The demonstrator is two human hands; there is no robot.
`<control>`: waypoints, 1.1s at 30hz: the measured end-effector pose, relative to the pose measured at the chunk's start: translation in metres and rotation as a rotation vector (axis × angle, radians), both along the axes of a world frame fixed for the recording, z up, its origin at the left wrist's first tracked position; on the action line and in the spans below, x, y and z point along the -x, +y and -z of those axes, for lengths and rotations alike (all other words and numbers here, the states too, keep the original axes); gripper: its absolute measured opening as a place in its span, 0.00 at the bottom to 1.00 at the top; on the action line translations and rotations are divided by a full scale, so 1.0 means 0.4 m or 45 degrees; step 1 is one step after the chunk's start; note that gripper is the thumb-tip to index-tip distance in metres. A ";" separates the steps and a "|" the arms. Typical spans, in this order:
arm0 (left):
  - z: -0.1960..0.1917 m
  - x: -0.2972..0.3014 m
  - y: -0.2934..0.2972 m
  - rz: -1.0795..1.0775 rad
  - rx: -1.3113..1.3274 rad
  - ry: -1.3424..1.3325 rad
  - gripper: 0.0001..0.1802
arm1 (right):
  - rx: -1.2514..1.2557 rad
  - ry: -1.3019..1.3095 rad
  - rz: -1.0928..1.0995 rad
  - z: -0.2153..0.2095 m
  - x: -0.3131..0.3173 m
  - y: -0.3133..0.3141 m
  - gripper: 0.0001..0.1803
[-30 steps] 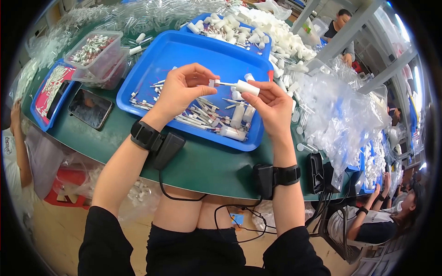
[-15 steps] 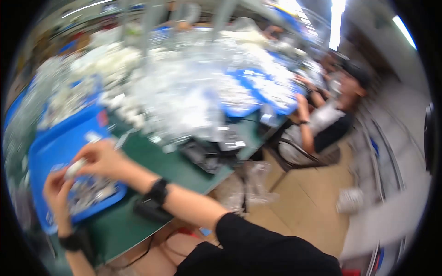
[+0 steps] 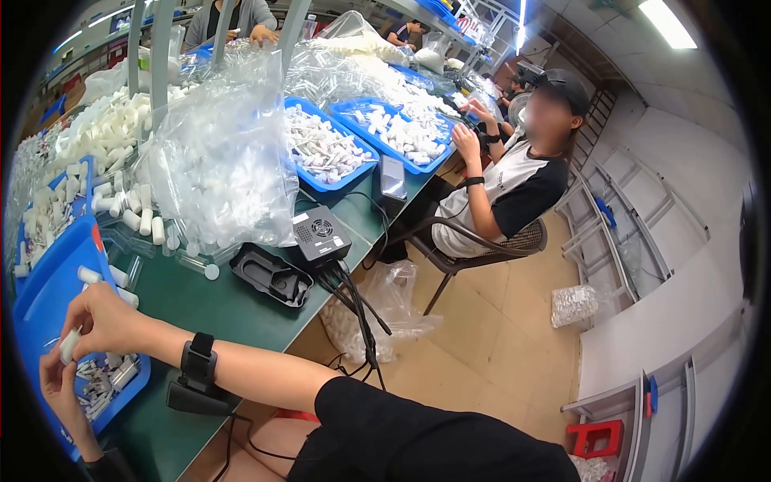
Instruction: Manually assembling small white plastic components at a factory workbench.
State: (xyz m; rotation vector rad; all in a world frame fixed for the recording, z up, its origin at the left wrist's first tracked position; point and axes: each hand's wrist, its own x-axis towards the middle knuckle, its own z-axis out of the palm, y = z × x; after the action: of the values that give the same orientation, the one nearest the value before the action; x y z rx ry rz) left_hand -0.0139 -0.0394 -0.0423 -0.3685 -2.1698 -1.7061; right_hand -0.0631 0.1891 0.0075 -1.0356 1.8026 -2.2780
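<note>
At the far left, my right hand point(image 3: 104, 321) pinches a small white cylindrical piece point(image 3: 71, 345) between thumb and fingers. The fingertips of my left hand point(image 3: 59, 386) close on the same piece from below. Both hands are over a blue tray point(image 3: 48, 293). Small white and clear pieces point(image 3: 108, 387) lie in the tray's near part, beneath and beside my hands. White cylindrical caps point(image 3: 90, 275) rest near my right hand, by the tray's edge. My fingers partly cover the held piece, so its details are hidden.
A large clear plastic bag point(image 3: 225, 145) lies beyond my hands. Blue trays of white parts point(image 3: 329, 183) stand farther right. A black box with cables point(image 3: 320, 237) and an open black case point(image 3: 273, 277) sit near the green table's edge. A seated co-worker point(image 3: 506, 189) is at the right.
The view has swung and steadied, so the hands appear lower and farther left. Both hands still hold the white piece. The co-worker's hands stay raised near the trays.
</note>
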 end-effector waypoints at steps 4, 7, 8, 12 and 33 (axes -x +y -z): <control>-0.008 0.000 0.002 -0.044 -0.008 -0.051 0.11 | -0.020 0.028 0.025 -0.003 0.000 -0.002 0.13; -0.011 -0.003 0.003 -0.048 0.000 -0.041 0.10 | -0.017 0.031 0.021 -0.001 -0.002 -0.004 0.13; -0.008 -0.001 0.004 -0.031 0.008 -0.048 0.10 | -0.039 0.059 0.040 0.003 0.001 -0.005 0.13; 0.000 0.008 0.001 0.037 0.007 -0.070 0.10 | -0.023 0.092 0.083 0.015 0.003 -0.005 0.12; -0.013 0.007 0.027 -0.018 -0.007 -0.094 0.14 | -0.079 0.282 0.227 0.043 0.011 -0.038 0.11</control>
State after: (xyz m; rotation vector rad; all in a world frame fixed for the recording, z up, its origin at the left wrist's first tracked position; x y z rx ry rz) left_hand -0.0165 -0.0287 -0.0373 -0.2925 -2.2133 -1.7435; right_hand -0.0674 0.1740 -0.0098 -1.2039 2.1162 -2.2636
